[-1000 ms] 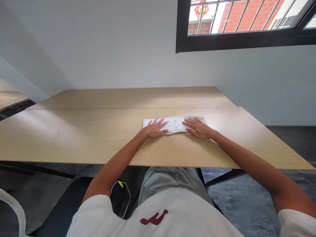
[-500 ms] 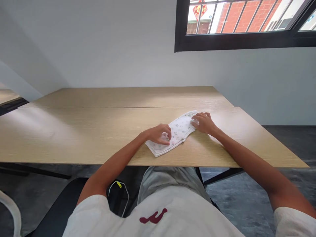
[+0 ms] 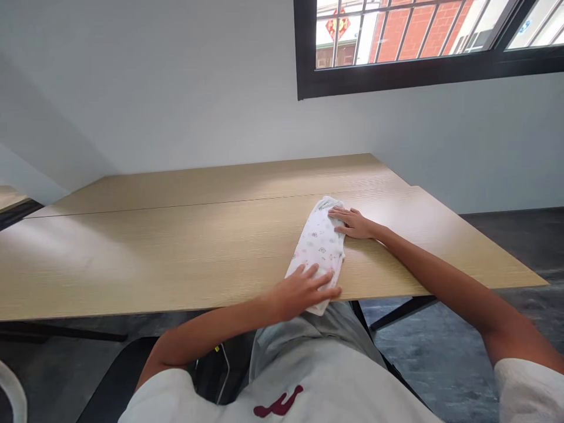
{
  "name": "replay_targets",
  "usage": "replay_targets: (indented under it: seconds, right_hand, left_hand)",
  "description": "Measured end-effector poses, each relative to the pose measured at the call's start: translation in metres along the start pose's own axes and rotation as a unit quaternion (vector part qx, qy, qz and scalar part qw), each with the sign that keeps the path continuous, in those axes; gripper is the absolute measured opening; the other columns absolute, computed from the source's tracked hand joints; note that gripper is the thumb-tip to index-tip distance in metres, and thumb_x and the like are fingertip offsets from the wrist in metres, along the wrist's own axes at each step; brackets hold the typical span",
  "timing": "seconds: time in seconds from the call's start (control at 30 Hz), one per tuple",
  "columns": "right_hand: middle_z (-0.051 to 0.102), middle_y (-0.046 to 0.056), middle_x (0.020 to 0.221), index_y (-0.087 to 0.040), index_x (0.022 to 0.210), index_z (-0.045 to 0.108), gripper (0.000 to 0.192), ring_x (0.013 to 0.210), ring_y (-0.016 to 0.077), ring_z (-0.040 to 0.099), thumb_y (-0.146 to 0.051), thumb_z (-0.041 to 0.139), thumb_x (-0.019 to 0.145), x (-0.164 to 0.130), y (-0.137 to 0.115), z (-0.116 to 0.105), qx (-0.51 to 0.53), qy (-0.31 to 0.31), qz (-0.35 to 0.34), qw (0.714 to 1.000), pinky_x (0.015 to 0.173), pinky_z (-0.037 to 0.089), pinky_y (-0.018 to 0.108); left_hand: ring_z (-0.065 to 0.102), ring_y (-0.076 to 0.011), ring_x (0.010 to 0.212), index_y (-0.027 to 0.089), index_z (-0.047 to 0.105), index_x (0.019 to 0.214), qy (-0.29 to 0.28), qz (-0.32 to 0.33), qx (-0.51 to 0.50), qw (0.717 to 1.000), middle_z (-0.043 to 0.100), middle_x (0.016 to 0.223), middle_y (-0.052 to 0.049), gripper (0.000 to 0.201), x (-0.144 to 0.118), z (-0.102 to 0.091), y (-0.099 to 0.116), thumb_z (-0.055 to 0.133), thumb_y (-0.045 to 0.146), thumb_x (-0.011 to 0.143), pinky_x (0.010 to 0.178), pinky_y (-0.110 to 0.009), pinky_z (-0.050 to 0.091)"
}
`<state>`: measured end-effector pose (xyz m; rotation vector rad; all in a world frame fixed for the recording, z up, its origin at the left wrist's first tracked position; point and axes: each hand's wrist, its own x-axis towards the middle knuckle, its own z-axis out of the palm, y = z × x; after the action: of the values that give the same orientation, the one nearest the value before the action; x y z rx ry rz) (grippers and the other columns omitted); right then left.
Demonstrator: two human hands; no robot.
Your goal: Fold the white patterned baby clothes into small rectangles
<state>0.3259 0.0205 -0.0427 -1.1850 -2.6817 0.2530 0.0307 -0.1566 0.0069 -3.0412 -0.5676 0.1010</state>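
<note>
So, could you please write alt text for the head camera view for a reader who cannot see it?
A seated person presses both hands flat on a folded white patterned cloth lying lengthwise away from them on a light wooden table: the left hand on its near end at the table edge, the right hand on its far end. Behind are a grey wall and a black-framed window.

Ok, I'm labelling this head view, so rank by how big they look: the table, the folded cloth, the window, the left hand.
1. table
2. window, cut off by the frame
3. folded cloth
4. left hand, though it lies nearer the camera, so the gap to the cloth is unsure.
</note>
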Motion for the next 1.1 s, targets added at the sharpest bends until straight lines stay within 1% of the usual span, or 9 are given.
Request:
replay_targets:
  seconds: [0.1, 0.2, 0.37, 0.43, 0.53, 0.67, 0.77, 0.93, 1.1]
  right_hand:
    - [0.032, 0.011, 0.157, -0.022, 0.154, 0.039, 0.061, 0.146, 0.0324, 0.024, -0.054, 0.038, 0.102, -0.003, -0.014, -0.006, 0.008, -0.007, -0.060, 0.998, 0.115, 0.021, 0.061]
    - [0.034, 0.011, 0.155, -0.021, 0.154, 0.040, 0.060, 0.145, 0.0322, 0.027, -0.054, 0.041, 0.103, -0.005, -0.036, -0.010, 0.019, -0.009, -0.125, 0.992, 0.115, 0.022, 0.058]
    - [0.047, 0.012, 0.147, -0.020, 0.144, 0.053, 0.054, 0.138, 0.0324, 0.038, -0.049, 0.052, 0.098, -0.002, -0.067, -0.001, 0.054, -0.013, -0.246, 0.968, 0.114, 0.030, 0.052]
    - [0.055, 0.011, 0.138, -0.020, 0.133, 0.061, 0.046, 0.131, 0.0319, 0.046, -0.045, 0.056, 0.094, -0.001, -0.072, 0.005, 0.053, -0.016, -0.260, 0.964, 0.113, 0.032, 0.051]
    - [0.060, 0.010, 0.131, -0.022, 0.125, 0.065, 0.038, 0.128, 0.0308, 0.048, -0.038, 0.058, 0.091, -0.001, -0.075, 0.008, 0.050, -0.014, -0.257, 0.965, 0.115, 0.030, 0.050]
    - [0.057, 0.010, 0.134, -0.023, 0.126, 0.065, 0.039, 0.133, 0.0321, 0.042, -0.033, 0.057, 0.089, -0.001, -0.073, 0.003, 0.066, 0.004, -0.259, 0.964, 0.114, 0.032, 0.051]
    - [0.056, 0.011, 0.135, -0.022, 0.122, 0.066, 0.037, 0.135, 0.0335, 0.040, -0.033, 0.057, 0.088, -0.001, -0.069, 0.000, 0.064, 0.009, -0.253, 0.965, 0.112, 0.034, 0.052]
    - [0.051, 0.012, 0.140, -0.020, 0.125, 0.064, 0.038, 0.136, 0.0324, 0.038, -0.031, 0.052, 0.091, -0.002, -0.064, -0.003, 0.044, 0.021, -0.238, 0.970, 0.112, 0.035, 0.052]
    - [0.064, 0.012, 0.118, -0.019, 0.115, 0.067, 0.037, 0.111, 0.0284, 0.058, -0.023, 0.033, 0.100, -0.004, -0.055, -0.013, 0.025, 0.142, -0.178, 0.973, 0.096, 0.047, 0.050]
  left_hand:
    - [0.062, -0.0266, 0.105, 0.027, 0.047, 0.142, -0.016, 0.036, -0.015, 0.999, 0.064, 0.122, -0.011, 0.058, -0.004, -0.013, 0.024, 0.048, 0.003, 0.089, 0.084, -0.036, 0.051]
    - [0.065, -0.0198, 0.079, 0.027, 0.051, 0.138, -0.050, 0.068, -0.146, 0.986, 0.070, 0.096, -0.006, 0.059, -0.007, -0.042, 0.020, 0.046, -0.002, 0.086, 0.062, -0.029, 0.049]
    - [0.065, -0.0131, 0.069, 0.021, 0.061, 0.125, 0.075, -0.032, -0.364, 0.928, 0.071, 0.094, -0.004, 0.037, 0.017, -0.083, -0.061, 0.054, 0.014, 0.090, 0.062, -0.024, 0.049]
    - [0.065, -0.0132, 0.067, 0.017, 0.061, 0.122, 0.092, -0.062, -0.424, 0.899, 0.071, 0.095, -0.007, 0.036, 0.034, -0.078, -0.107, 0.063, 0.023, 0.087, 0.057, -0.023, 0.048]
    - [0.068, -0.0183, 0.075, 0.014, 0.064, 0.113, 0.076, -0.109, -0.490, 0.862, 0.072, 0.095, -0.010, 0.037, 0.056, -0.048, -0.167, 0.071, 0.032, 0.082, 0.056, -0.022, 0.049]
    - [0.069, -0.0200, 0.078, 0.011, 0.065, 0.106, 0.112, -0.155, -0.529, 0.827, 0.073, 0.092, -0.012, 0.040, 0.072, -0.001, -0.204, 0.075, 0.033, 0.074, 0.059, -0.024, 0.051]
    - [0.068, -0.0185, 0.081, 0.012, 0.068, 0.104, 0.152, -0.164, -0.485, 0.846, 0.073, 0.094, -0.010, 0.033, 0.077, 0.016, -0.203, 0.070, 0.028, 0.076, 0.063, -0.024, 0.051]
    - [0.065, -0.0209, 0.095, 0.016, 0.067, 0.112, 0.188, -0.181, -0.297, 0.919, 0.070, 0.105, -0.007, 0.030, 0.083, 0.019, -0.182, 0.057, 0.020, 0.084, 0.085, -0.033, 0.051]
    - [0.050, -0.0305, 0.121, 0.016, 0.059, 0.124, 0.167, -0.225, -0.042, 0.959, 0.058, 0.126, -0.014, 0.040, 0.085, 0.003, -0.151, 0.055, 0.010, 0.085, 0.100, -0.045, 0.044]
